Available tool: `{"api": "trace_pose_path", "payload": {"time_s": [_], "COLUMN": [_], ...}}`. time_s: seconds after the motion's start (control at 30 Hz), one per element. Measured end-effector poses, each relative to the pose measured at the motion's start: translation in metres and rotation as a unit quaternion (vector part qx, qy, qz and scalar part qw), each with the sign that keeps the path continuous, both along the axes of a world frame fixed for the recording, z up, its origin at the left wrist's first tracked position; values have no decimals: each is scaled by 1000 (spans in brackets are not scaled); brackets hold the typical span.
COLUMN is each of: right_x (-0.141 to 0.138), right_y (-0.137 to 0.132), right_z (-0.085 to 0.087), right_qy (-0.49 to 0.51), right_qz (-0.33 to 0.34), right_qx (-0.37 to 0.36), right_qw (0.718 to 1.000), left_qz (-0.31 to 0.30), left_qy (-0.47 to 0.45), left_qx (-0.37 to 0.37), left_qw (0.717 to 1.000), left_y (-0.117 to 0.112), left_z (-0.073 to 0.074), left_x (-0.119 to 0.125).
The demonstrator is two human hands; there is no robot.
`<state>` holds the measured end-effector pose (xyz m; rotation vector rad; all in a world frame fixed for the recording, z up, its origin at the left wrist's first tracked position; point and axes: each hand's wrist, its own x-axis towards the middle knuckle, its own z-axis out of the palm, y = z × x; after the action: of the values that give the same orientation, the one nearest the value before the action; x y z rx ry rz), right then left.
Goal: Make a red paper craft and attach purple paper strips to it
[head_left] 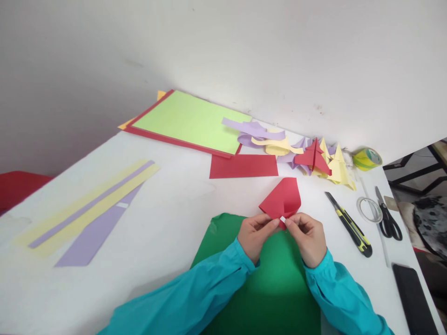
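Observation:
A folded piece of red paper (281,197) is held between my two hands, its wide, curled part pointing away from me. My left hand (257,234) pinches its near end from the left, thumb and fingers together. From the other side my right hand (308,236) pinches the same end. A small white piece (282,219), which looks like tape or its backing, shows between my thumb tips. Both hands are over a dark green sheet (279,288). Just beyond the held paper lies a flat red strip (243,166).
At right lie a utility knife (349,224), a white tape ring (369,209), scissors (388,218) and a black phone (414,298). Folded paper planes (316,157) and a yellow tape roll (366,158) line the wall. Coloured sheets (188,118) lie behind; purple and yellow strips (94,230) left.

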<state>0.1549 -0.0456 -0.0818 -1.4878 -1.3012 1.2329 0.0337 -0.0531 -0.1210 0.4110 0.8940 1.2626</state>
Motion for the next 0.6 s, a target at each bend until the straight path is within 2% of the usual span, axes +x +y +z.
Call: {"api": "trace_pose_path", "payload": {"time_s": [0.27, 0.6], "right_x": [1, 5], "right_y": [0, 5], "right_z": [1, 9], "right_qy": [-3, -14], "right_qz": [7, -31], "right_qx": [3, 18], "right_qw": [1000, 999], "left_qz": [-6, -3], "left_qy": [2, -22], "left_qx": [9, 0], "left_qw": [1000, 1000], "left_y": [-1, 0], "left_z": [-1, 4], "left_x": [-1, -2]}}
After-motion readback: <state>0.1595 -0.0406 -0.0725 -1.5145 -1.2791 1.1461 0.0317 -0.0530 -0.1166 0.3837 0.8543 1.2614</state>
